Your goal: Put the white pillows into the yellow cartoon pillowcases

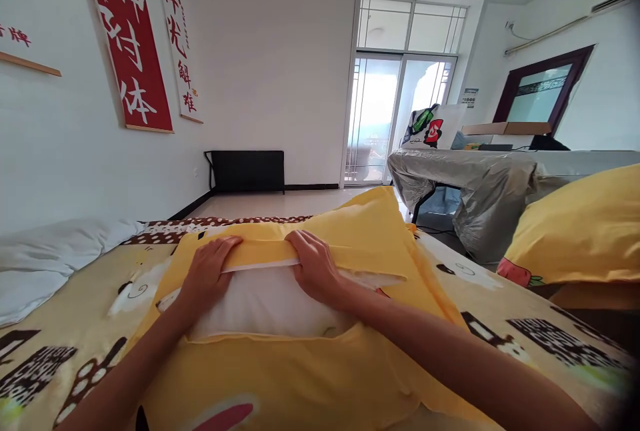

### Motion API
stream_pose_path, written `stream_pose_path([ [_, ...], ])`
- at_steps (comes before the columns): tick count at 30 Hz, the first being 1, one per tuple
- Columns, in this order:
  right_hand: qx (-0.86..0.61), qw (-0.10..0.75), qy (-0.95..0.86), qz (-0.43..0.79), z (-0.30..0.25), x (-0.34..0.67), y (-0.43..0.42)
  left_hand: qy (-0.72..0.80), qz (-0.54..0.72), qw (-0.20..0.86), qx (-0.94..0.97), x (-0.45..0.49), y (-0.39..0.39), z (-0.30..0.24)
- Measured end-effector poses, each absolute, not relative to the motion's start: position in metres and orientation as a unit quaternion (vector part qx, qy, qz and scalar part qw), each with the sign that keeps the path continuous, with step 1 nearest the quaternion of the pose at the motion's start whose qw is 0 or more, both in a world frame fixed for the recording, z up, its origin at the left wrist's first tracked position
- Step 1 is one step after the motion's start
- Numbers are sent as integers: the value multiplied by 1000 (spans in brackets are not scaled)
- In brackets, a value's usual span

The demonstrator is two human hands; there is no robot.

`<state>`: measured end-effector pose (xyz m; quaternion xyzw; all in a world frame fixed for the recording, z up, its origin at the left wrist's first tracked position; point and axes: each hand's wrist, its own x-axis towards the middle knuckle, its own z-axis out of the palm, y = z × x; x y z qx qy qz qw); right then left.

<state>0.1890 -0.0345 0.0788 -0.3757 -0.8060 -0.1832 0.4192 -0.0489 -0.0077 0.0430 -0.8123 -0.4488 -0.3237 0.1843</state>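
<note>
A yellow pillowcase (310,364) lies on the bed in front of me, its opening slit facing up. A white pillow (265,308) shows through the slit. My left hand (207,271) grips the yellow flap (265,251) at the slit's upper edge, fingers curled over it. My right hand (315,264) holds the same flap a little to the right, fingers closed on the fabric. Both forearms reach in from the bottom of the view.
The bed has a patterned yellow sheet (505,324). A second yellow pillow (580,228) lies at the right, a white pillow (45,251) at the left. Beyond stand a table under grey plastic (480,181), a black radiator (247,170) and a glass balcony door (395,118).
</note>
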Motion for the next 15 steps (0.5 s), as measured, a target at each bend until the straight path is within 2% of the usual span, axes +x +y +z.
stream_pose_path([
  [4, -232, 396, -835, -304, 65, 188, -52, -431, -393, 264, -768, -55, 5, 35],
  [7, -197, 360, -830, -379, 60, 190, -55, -366, -438, 338, -748, -60, 4, 26],
  [10, -236, 292, -834, -404, 57, 194, -48, -327, -477, 392, -715, -61, -8, 23],
  [15, -373, 187, -836, -357, 55, 199, -30, -267, -469, 422, -729, -37, -47, 35],
])
